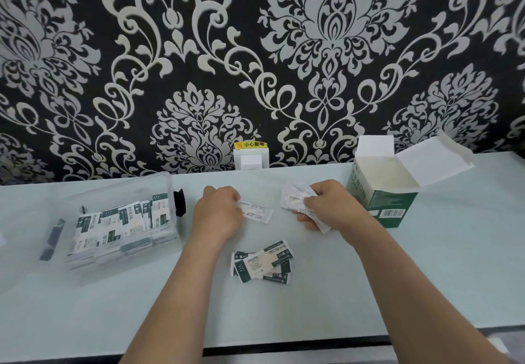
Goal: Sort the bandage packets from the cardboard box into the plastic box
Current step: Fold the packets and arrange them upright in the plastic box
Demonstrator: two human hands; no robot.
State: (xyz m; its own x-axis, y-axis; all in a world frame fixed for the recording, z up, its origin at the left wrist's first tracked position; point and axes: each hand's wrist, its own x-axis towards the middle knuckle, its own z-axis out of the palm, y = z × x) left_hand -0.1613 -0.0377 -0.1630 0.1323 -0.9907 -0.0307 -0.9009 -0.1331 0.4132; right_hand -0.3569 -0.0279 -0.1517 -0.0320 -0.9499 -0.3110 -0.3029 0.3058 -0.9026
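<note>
A green-and-white cardboard box (380, 193) stands open at the right of the table. At the left sits a clear plastic box (167, 238) with several green-and-white bandage packets (119, 224) lying inside. My left hand (218, 213) is closed on a single white packet (257, 212) that rests flat on the table. My right hand (329, 207) grips a bunch of white packets (294, 197) just left of the cardboard box. A small pile of packets (262, 262) lies on the table between my forearms.
The pale table (426, 278) runs to a dark front edge. A black clip (179, 203) sits on the plastic box's right end, another black clip (52, 238) on its left. A white wall socket with a yellow label (250, 154) is behind, against patterned wallpaper.
</note>
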